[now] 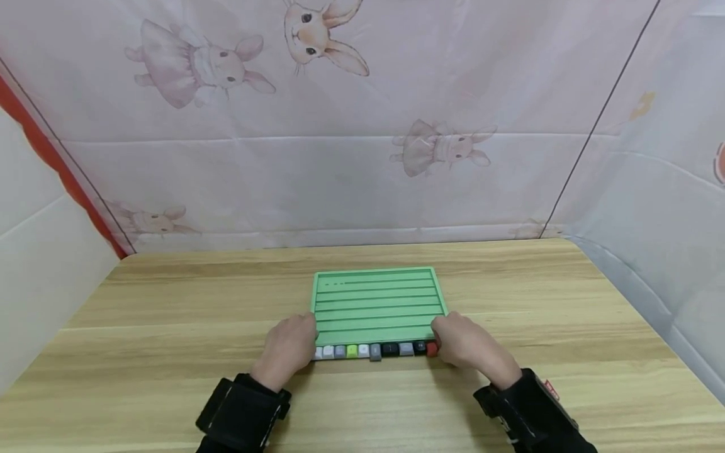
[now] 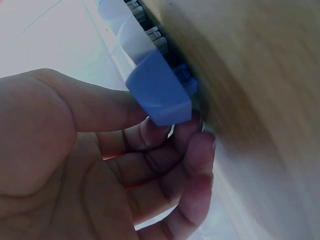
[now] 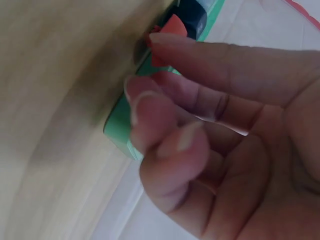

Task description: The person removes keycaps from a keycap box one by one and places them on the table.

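Note:
A green ridged tray (image 1: 379, 306) lies on the table. Along its near edge runs a row of keycaps (image 1: 376, 352), in white, grey, yellow-green, black and red. At the row's left end is my left hand (image 1: 289, 343); in the left wrist view its thumb and fingertips hold the bluish end keycap (image 2: 160, 92), and stems show under the neighbouring ones. My right hand (image 1: 467, 343) is at the other end. Its thumb and forefinger pinch the red keycap (image 3: 172, 30), with the other fingers curled beside the tray's green corner (image 3: 119, 122).
The wooden table (image 1: 187, 314) extends to both sides and in front of the tray. Behind it hangs a pale curtain (image 1: 317, 182) printed with rabbits, and more pale cloth (image 1: 651, 233) stands at the right. A black band (image 1: 243, 412) sits on each wrist.

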